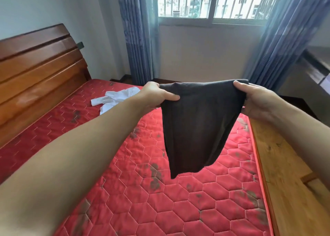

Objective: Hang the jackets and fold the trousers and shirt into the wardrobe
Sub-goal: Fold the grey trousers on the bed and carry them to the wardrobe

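Note:
Dark brown trousers [196,125], folded over, hang in the air above the red quilted mattress [135,196]. My left hand [157,94] grips their upper left corner, thumb on the front. My right hand [255,100] grips the upper right corner. The cloth hangs down in a tapering fold between the two hands, its lower end clear of the mattress. A crumpled white shirt [114,98] lies on the mattress near the headboard, left of and beyond my left hand.
A wooden headboard [39,68] stands at the left. The bed's wooden side rail [285,173] runs along the right. Blue curtains [139,36] frame a barred window [214,2] on the far wall. A dark piece of furniture [316,66] sits at the far right.

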`<state>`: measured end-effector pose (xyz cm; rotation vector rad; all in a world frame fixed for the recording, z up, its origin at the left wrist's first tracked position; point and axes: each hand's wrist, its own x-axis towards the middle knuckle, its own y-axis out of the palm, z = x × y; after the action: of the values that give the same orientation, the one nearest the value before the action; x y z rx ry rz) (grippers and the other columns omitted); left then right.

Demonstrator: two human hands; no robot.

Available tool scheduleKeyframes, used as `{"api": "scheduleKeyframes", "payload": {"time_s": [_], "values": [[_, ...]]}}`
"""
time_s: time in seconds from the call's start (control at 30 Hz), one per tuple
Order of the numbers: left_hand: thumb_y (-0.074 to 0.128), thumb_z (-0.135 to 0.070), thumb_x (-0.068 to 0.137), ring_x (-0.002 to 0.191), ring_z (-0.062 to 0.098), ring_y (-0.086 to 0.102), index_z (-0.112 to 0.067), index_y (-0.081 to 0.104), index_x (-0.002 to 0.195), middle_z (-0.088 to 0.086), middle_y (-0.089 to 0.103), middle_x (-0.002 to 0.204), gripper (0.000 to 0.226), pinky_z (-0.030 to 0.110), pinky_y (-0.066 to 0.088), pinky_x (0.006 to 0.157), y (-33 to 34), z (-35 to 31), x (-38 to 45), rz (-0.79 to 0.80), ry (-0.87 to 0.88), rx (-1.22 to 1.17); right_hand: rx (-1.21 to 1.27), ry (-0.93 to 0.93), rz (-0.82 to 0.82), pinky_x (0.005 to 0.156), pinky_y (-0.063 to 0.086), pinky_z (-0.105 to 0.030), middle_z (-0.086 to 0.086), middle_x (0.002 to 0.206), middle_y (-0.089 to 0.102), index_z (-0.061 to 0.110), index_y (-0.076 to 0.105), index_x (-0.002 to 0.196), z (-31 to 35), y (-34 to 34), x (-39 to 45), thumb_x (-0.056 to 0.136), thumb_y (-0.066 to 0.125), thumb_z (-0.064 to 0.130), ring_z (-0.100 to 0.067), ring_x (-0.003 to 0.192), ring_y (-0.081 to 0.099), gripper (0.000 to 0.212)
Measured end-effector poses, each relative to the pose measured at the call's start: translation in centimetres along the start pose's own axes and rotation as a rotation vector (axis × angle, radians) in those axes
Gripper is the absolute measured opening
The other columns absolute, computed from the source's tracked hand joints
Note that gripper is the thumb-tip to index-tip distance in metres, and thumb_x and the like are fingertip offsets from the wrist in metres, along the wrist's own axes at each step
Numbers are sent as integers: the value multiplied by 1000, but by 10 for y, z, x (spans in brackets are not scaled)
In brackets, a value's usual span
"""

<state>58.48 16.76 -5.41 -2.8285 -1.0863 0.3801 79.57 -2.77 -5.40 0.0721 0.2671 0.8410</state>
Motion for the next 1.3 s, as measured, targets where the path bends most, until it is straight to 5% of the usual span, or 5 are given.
{"api": "scheduleKeyframes", "payload": {"time_s": [0.27,0.4,0.53,0.9,1.3], "values": [[75,5,76,85,19,72,-7,74,97,8,75,91,24,28,59,75,8,-16,-4,-4,268,-133,-348,-378,-273,42,43,-9,15,68,69,12,73,89,28,-4,-16,85,74,25,4,47,59,13],[79,-3,76,75,11,72,-13,76,88,1,76,80,15,22,57,66,13,-29,-6,-141,372,-161,-232,-283,-304,94,51,-41,-5,104,73,16,71,88,47,-2,-21,83,73,39,-17,105,65,23],[81,-13,76,64,9,71,-19,76,85,-3,76,75,11,24,55,53,13,-45,-2,-190,340,-248,20,-179,-221,86,50,-32,4,113,68,21,64,104,61,9,-24,86,70,40,-15,108,61,27],[80,-16,78,88,19,74,-14,76,92,3,77,90,14,35,60,78,8,-76,-3,-155,431,-170,-4,-200,-188,101,41,-42,8,121,68,21,63,119,81,6,-29,86,70,37,-13,115,58,38],[70,-1,85,98,14,71,-24,72,105,-4,75,102,31,35,59,84,-9,-80,-17,-78,544,-33,-276,-378,-26,69,55,-23,3,98,74,14,72,106,93,-16,-43,91,58,2,-15,94,69,24]]}}
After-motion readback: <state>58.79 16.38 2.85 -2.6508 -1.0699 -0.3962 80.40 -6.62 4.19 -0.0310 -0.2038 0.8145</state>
